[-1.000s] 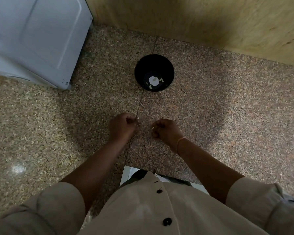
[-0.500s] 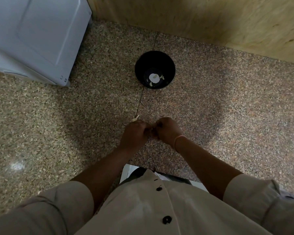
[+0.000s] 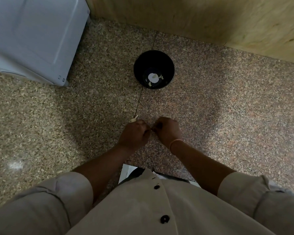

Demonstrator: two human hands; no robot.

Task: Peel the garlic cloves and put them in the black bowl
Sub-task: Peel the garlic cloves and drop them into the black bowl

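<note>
Pale garlic sliver (image 3: 134,118) just beyond the curled left hand (image 3: 134,133) slants its tip toward the black bowl (image 3: 170,65); curled right hand (image 3: 166,128) meets the left, what either holds is hidden

No word, label, brand or number is legible to me here: the black bowl (image 3: 169,65), the white appliance (image 3: 32,39) and my shirt (image 3: 159,209) carry no readable lettering.
</note>
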